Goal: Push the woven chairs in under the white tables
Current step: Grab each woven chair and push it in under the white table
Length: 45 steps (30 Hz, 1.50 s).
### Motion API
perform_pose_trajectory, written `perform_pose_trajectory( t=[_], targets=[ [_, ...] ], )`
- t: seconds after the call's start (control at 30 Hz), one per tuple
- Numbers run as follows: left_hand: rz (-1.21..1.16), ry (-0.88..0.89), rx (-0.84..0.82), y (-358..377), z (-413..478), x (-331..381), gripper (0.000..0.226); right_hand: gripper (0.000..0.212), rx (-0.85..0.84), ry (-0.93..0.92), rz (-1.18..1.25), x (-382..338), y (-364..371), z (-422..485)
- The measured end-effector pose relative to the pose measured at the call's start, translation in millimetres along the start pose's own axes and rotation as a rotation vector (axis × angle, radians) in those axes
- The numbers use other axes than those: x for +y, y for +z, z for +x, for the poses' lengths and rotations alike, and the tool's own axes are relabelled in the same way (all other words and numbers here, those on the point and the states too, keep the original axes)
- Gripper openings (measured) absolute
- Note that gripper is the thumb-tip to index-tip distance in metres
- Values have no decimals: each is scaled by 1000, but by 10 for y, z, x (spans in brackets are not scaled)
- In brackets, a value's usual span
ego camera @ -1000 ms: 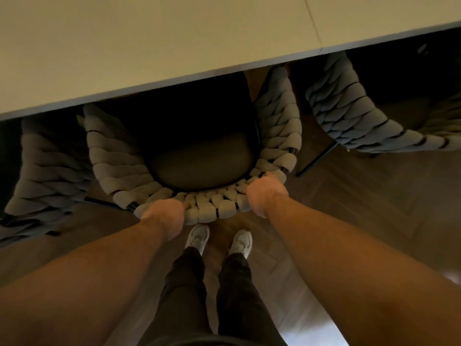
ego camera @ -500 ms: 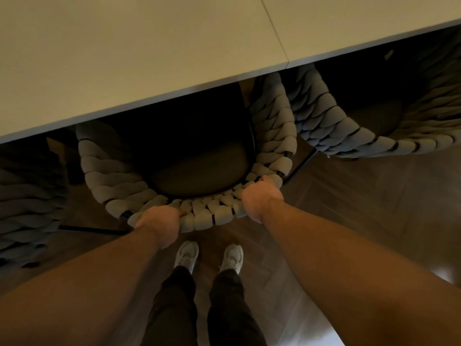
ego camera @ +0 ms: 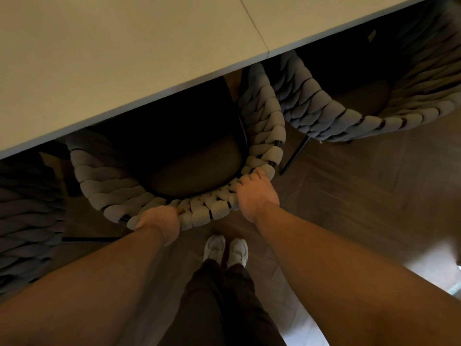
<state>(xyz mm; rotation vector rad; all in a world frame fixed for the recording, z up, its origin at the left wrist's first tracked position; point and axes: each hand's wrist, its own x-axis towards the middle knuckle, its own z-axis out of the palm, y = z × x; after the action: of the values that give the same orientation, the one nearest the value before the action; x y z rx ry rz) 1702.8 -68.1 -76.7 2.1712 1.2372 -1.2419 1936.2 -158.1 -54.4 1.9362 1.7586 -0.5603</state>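
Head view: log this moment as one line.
chair: seat partly under table | left hand: grips its back | right hand: grips its back

Three woven chairs show: middle chair (ego camera: 269, 126), right chair (ego camera: 324, 108), left chair (ego camera: 27, 221). Two white tables meet at a seam: left table (ego camera: 112, 46), right table (ego camera: 324, 16). Two hands are in view, left hand (ego camera: 159, 221) and right hand (ego camera: 257, 196), plus two white shoes (ego camera: 214, 247).
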Motion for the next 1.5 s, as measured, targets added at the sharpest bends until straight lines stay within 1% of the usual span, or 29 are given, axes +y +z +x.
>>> perform_pose_trajectory(
  t=[0.07, 0.17, 0.23, 0.3, 0.4, 0.53, 0.63, 0.7, 0.77, 0.83, 0.9, 0.93, 1.0, 1.07, 1.17, 1.3, 1.4, 1.5],
  targets=[
    [-35, -5, -4, -20, -26, -23, 56, 44, 30, 15, 81, -31, 12, -141],
    [-43, 39, -28, -114, -140, -7, 58, 61, -27, 33, 237, -8, -98, -358],
    [-55, 82, -45, -216, -231, 31, 53, 67, -58, 43, 300, 31, -221, -482],
    [-92, 113, -49, -327, -326, 89, 48, 65, -59, 69, 329, 61, -299, -589],
    [-138, 181, 13, -501, -501, 196, 49, 53, -77, 158, 382, 166, -380, -786],
    [-147, 240, 99, -675, -702, 399, 34, 46, -65, 285, 501, 424, -454, -1130],
    [-173, 248, 158, -786, -824, 626, 37, 41, -21, 384, 531, 661, -452, -1405],
    [-180, 272, 215, -871, -887, 838, 35, 41, 6, 436, 563, 858, -462, -1597],
    [-169, 300, 260, -981, -934, 1091, 34, 49, 19, 489, 595, 1076, -458, -1803],
    [-172, 342, 264, -1138, -975, 1353, 28, 57, 23, 533, 605, 1311, -411, -1965],
    [-144, 393, 281, -1322, -988, 1644, 23, 57, 30, 559, 618, 1588, -346, -2096],
    [-144, 398, 292, -1399, -991, 1803, 26, 56, 38, 565, 624, 1734, -306, -2165],
    [-180, 391, 292, -1515, -1019, 2150, 43, 54, 68, 571, 619, 2054, -226, -2315],
    [-189, 397, 304, -1591, -1064, 2537, 53, 54, 107, 569, 595, 2407, -148, -2473],
    [-202, 400, 326, -1709, -1180, 3139, 58, 53, 132, 557, 556, 2948, -23, -2705],
    [-275, 404, 360, -1807, -1321, 3795, 63, 64, 103, 531, 490, 3604, 165, -2867],
    [-281, 391, 386, -1904, -1362, 4084, 67, 63, 99, 514, 450, 3964, 273, -2850],
    [-304, 376, 395, -2033, -1296, 4215, 72, 55, 101, 484, 442, 4198, 249, -2725]
  ],
)
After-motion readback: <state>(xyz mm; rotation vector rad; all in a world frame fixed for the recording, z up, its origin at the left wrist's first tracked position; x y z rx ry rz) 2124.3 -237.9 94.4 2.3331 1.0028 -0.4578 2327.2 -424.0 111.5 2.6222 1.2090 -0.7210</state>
